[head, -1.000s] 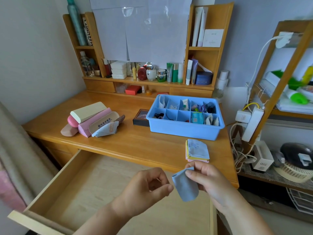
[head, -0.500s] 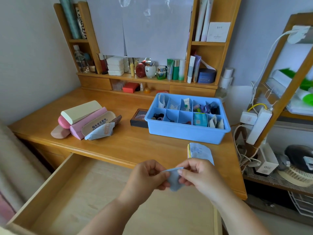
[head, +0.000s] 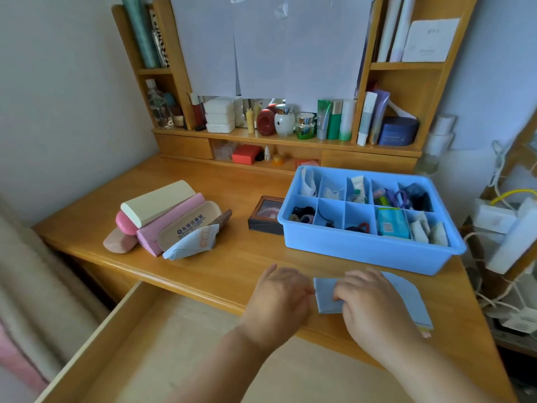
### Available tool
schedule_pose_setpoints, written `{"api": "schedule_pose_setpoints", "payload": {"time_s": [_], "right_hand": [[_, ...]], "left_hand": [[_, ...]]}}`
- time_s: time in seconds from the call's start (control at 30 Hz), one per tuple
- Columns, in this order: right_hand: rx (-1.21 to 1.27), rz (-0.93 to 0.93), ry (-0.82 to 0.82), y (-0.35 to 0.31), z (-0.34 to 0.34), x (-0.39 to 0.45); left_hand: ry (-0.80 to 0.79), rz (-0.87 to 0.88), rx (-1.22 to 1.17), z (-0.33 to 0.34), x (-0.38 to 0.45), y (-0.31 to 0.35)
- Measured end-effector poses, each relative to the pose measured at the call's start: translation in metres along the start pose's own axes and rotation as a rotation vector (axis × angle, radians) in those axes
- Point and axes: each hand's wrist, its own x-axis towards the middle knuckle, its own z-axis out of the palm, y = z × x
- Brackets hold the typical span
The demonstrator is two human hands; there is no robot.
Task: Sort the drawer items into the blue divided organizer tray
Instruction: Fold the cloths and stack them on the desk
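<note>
Both my hands are down on the tabletop (head: pixel 238 266) near its front edge, working a small light blue cloth (head: pixel 327 296) that lies flat between them. My right hand (head: pixel 369 303) has its fingers curled onto the cloth's right part, pinching it against the wood. My left hand (head: pixel 279 292) rests just beside the cloth's left edge with fingers bent; I cannot tell whether they actually grip the fabric. Under my right hand sits a stack of folded cloths (head: pixel 406 298), blue on top with yellow and pink edges showing at its near corner. Just behind all this stands the blue divided organizer tray (head: pixel 360 248), its compartments holding hair ties, small tubes, a teal packet and white pieces. The drawer (head: pixel 122 338) below me is pulled open. To the left on the tabletop lie several glasses cases (head: pixel 165 216) in a pile, and a small dark box (head: pixel 266 216) touches the tray's left side.
</note>
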Motion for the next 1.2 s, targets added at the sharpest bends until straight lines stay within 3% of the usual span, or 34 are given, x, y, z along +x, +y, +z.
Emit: {"api": "schedule_pose_setpoints", "payload": {"time_s": [0.1, 0.23, 0.4, 0.57, 0.83, 1.0, 1.13, 1.2], "right_hand": [[0.161, -0.004, 0.097, -0.02, 0.016, 0.004], [0.242, -0.018, 0.058, -0.023, 0.039, 0.0], [0.393, 0.011, 0.052, -0.014, 0.046, -0.007], [0.451, 0.035, -0.004, -0.011, 0.046, -0.006], [0.499, 0.103, -0.025, -0.015, 0.04, -0.007], [0.818, 0.28, 0.2, -0.041, 0.008, -0.009], [1.331, 0.543, -0.065, -0.058, -0.022, -0.021], [1.458, 0.633, -0.13, -0.056, -0.028, -0.036]], "left_hand": [[0.288, -0.125, 0.023, -0.033, -0.012, -0.034], [0.444, -0.34, 0.24, -0.076, -0.019, -0.087], [0.206, -0.572, 0.399, -0.101, -0.005, -0.131], [0.246, -0.614, 0.331, -0.11, 0.007, -0.148], [0.407, -0.572, -0.077, -0.148, 0.03, -0.118], [0.13, -0.385, -0.298, -0.126, 0.002, -0.027], [0.036, -0.434, -0.608, -0.084, -0.036, 0.037], [0.038, -0.458, -0.752, -0.07, -0.051, 0.061]]}}
